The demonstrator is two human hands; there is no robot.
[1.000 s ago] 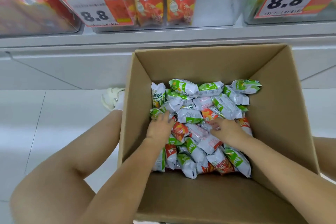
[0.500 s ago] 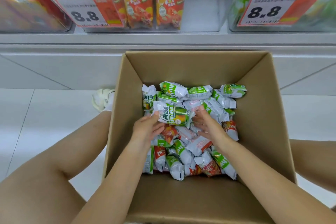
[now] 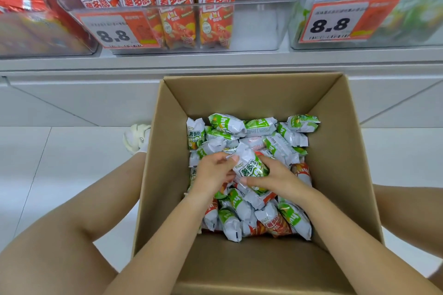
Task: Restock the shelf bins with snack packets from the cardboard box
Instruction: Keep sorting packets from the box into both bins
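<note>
An open cardboard box [image 3: 239, 93] stands on the floor below the shelf, holding several green and red snack packets. Both hands are inside it. My left hand [image 3: 212, 171] and my right hand [image 3: 275, 178] grip one green packet [image 3: 250, 165] between them, lifted a little above the pile. On the shelf above, a clear bin [image 3: 254, 29] holds upright red packets [image 3: 175, 0] on its left side. A second clear bin [image 3: 407, 31] at the right holds green packets.
A bin of red packets [image 3: 36, 19] sits at the far left of the shelf. Orange 8.8 price tags [image 3: 115, 31] hang on the bin fronts. Bare knees flank the box. A white shoe [image 3: 134, 136] rests on the tiled floor left of the box.
Both hands went from lying on the pile to lifting a green packet, and now close round it from both sides. The view has tilted up toward the shelf.
</note>
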